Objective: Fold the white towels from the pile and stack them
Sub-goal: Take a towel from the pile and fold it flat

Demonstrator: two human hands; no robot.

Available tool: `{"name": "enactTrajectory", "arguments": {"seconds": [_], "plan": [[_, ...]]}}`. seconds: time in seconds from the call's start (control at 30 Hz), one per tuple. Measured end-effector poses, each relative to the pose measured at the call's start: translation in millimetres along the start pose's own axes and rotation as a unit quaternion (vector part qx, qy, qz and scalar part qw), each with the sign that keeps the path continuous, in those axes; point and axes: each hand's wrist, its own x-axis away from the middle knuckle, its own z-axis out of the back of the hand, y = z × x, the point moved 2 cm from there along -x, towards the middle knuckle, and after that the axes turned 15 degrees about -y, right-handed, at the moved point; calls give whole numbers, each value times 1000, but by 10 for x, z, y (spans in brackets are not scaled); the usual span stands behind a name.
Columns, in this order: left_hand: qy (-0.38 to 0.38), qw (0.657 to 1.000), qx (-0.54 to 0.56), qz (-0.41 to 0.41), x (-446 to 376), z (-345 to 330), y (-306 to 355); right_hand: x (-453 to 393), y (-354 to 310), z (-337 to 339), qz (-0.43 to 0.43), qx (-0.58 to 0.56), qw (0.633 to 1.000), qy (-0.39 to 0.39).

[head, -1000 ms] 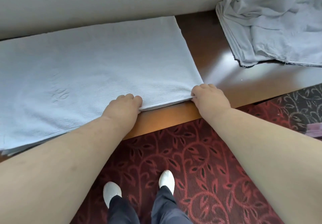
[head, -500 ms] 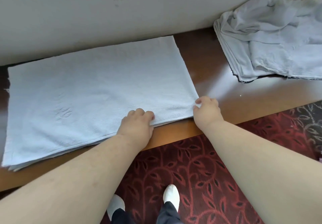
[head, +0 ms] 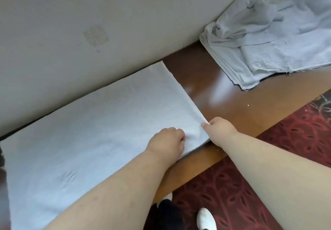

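White terry cloth covers most of the near-left part of the wooden table (head: 238,104): a large towel (head: 93,133) lies spread flat there, its far edge running along the pale wall (head: 89,14) and its left end reaching the left side of the view. Its right edge slants from the wall down toward the table's front lip. At the towel's near right corner, the right hand (head: 219,129) pinches the cloth between thumb and curled fingers, and the corner is lifted slightly off the wood so that a small fold stands up beside the knuckles. The left hand (head: 167,143) rests just beside it, to the left, on the towel near its front edge, fingers curled down into the cloth and bunching it; the two hands are close together but not touching. Well apart from them, at the far right of the table against the wall, sits the pile of towels (head: 268,38), rumpled on top with flatter layers showing at its left edge. Below the table's front lip lies a red patterned carpet (head: 268,167), with the person's white shoes (head: 206,219) on it.
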Motion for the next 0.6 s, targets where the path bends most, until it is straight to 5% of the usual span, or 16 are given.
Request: {"name": "enactTrajectory", "arguments": {"seconds": [0.23, 0.6], "plan": [[3, 998, -39, -58, -671, 577, -167, 125, 19, -105, 1, -63, 997, 45], [7, 999, -9, 49, -1845, 1736, -800, 153, 109, -122, -23, -124, 989, 78]]}}
